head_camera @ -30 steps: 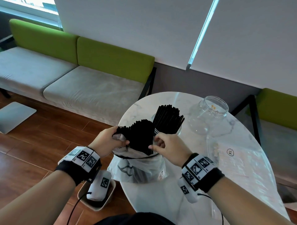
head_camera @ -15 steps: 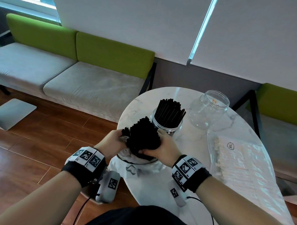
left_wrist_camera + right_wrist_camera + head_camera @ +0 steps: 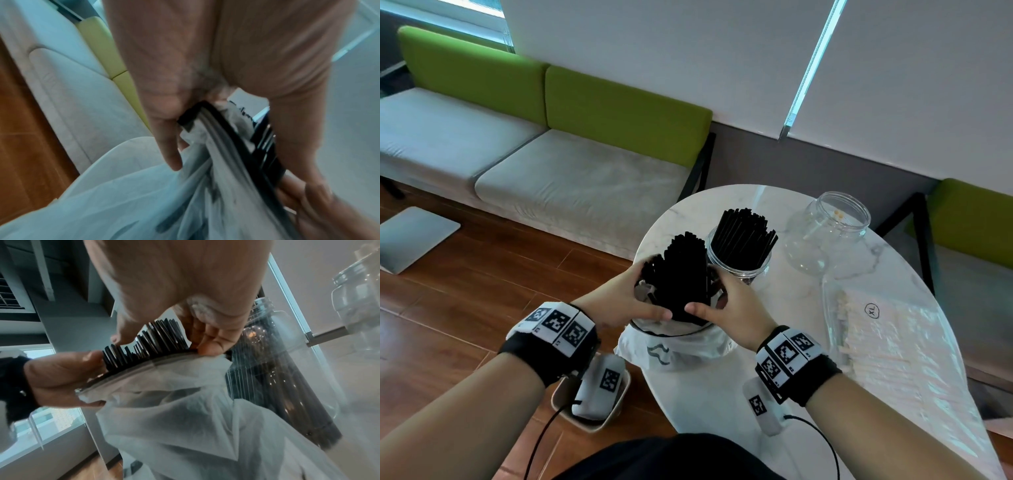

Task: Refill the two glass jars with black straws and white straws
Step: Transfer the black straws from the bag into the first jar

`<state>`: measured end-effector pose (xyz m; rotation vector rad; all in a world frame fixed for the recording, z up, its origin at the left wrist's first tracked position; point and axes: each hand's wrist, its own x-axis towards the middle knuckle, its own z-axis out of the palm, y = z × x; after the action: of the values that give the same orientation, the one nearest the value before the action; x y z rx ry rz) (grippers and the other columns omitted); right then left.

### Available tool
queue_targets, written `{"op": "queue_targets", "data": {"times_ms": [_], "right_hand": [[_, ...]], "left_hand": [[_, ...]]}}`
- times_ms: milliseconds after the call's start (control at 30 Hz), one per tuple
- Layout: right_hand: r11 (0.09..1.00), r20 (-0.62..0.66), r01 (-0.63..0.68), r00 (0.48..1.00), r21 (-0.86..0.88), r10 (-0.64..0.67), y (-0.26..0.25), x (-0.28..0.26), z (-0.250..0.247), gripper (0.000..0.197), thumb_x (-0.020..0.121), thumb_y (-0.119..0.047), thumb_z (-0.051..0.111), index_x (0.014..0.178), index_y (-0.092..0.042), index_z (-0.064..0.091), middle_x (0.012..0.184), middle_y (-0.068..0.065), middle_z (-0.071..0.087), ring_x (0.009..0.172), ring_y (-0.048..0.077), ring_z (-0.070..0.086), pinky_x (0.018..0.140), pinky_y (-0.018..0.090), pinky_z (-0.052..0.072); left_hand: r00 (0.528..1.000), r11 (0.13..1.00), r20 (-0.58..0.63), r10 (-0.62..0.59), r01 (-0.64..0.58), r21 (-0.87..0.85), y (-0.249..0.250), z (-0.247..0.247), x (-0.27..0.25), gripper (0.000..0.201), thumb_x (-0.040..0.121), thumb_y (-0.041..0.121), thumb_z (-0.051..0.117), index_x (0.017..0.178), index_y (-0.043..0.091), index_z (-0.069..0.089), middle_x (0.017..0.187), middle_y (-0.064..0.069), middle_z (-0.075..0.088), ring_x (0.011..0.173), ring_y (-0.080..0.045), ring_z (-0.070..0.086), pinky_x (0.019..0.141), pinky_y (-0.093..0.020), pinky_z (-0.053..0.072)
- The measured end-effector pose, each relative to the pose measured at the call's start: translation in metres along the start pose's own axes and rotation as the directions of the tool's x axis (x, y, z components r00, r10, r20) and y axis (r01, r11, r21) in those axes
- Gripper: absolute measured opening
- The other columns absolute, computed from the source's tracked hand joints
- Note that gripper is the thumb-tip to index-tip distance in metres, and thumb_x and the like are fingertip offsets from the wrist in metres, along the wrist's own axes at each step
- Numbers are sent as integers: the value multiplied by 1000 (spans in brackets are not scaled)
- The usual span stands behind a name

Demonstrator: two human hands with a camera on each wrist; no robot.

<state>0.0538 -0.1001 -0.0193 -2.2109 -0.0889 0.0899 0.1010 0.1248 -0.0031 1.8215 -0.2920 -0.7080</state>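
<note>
A bundle of black straws sticks up out of a white plastic bag at the near left edge of the marble table. My left hand and right hand wrap it from both sides, thumbs nearly meeting in front. In the right wrist view, the right hand's fingers pinch the bag at its rim beside the straws. Right behind stands a glass jar holding black straws. Farther right, a second glass jar holds only a couple of white straws.
A clear pack of white straws lies on the table's right half. A small bin stands on the wooden floor under my left wrist. A grey and green bench runs along the wall behind.
Both hands moved from pulling the bag's mouth apart to closing around the straw bundle. The bag's rim has slid lower, so more of the straws stand clear.
</note>
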Motion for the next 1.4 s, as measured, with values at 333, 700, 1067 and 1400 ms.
{"op": "queue_targets", "data": {"times_ms": [333,700,1067,1400], "right_hand": [[995,-22,17,1000,-98,-20,-8,11,6,69,59,-41,87,117,-15,60,107,-5,49,97,7,51,92,19,41],[951,-225,-55,966,304,128,-3,-3,19,29,71,-13,78,93,-25,63,89,-8,70,89,5,65,84,26,52],[839,-313,-33,920,542,238,-25,2,-23,9,81,-3,69,87,2,64,80,7,68,79,19,66,79,41,56],[789,-342,78,923,610,174,-48,10,-61,15,88,3,56,86,-1,70,86,13,71,85,20,69,81,34,55]], "left_hand": [[994,984,-77,84,-70,163,14,18,-1,54,62,5,85,96,33,53,80,24,68,78,20,58,64,-2,43],[988,947,-146,46,4,320,12,21,3,31,67,21,82,81,26,56,82,3,67,74,-6,60,60,-11,45],[985,934,-173,18,45,354,16,18,8,33,68,25,82,79,27,51,87,2,64,76,-6,56,63,-15,44],[987,934,-157,37,21,356,16,17,11,31,67,24,82,76,29,53,74,11,61,67,2,54,59,-11,40]]}}
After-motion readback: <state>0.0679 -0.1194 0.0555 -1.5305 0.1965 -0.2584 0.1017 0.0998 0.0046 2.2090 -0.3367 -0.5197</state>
